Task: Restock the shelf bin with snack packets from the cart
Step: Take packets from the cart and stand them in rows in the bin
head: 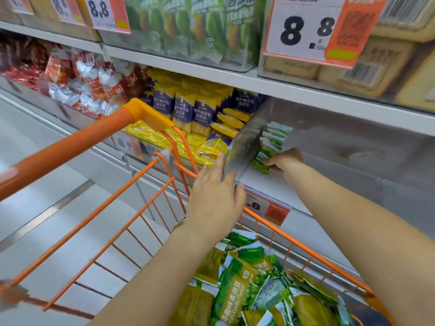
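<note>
A clear plastic shelf bin (329,142) on the middle shelf holds a short row of green snack packets (274,140) upright against its left divider (244,142). My right hand (286,161) reaches into the bin and pinches the front green packet (260,161) of that row. My left hand (215,196) rests with straight fingers on the front corner of the divider. Below, the orange wire cart (306,250) holds a loose pile of several green packets (254,283).
The neighbouring bin to the left is full of yellow and purple packets (195,111); red and silver packets (87,81) lie further left. Price tags reading 8.8 (308,29) hang above. The cart's orange handle (70,147) crosses the left side. Most of the green packets' bin is bare.
</note>
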`<state>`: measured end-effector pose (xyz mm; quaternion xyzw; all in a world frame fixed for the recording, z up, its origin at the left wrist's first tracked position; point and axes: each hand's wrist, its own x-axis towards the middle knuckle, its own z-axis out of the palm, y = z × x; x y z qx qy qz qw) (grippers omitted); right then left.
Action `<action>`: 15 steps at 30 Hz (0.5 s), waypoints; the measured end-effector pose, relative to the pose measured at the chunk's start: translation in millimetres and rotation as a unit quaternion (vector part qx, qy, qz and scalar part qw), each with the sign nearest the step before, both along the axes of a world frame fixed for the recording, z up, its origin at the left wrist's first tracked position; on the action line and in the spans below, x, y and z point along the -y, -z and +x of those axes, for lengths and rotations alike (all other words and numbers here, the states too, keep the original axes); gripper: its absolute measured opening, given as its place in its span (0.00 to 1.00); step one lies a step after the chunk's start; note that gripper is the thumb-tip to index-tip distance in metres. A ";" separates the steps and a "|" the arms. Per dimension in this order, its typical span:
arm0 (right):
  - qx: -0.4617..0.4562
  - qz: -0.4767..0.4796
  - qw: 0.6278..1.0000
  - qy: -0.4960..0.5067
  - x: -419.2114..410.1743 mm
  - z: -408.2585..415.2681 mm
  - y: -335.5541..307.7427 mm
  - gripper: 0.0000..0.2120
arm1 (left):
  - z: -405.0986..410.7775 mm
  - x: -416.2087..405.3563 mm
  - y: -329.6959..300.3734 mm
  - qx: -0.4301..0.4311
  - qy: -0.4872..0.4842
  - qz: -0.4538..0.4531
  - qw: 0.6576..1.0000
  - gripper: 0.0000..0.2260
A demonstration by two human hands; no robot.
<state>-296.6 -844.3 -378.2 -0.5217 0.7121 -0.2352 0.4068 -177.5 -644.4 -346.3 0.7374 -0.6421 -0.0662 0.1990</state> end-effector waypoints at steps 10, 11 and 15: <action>0.042 -0.025 0.999 -0.006 -5.5 3.2 3.4 0.31 | 2.4 1.2 4.1 0.005 0.012 -0.013 1.000 0.20; 0.036 -0.015 0.999 -0.019 -9.9 0.5 -0.4 0.27 | 3.4 1.5 4.9 0.006 0.015 -0.013 1.000 0.20; 0.046 -0.118 0.991 -0.037 -36.6 -19.2 -26.7 0.21 | 8.2 -0.2 2.6 -0.039 0.037 -0.005 0.999 0.21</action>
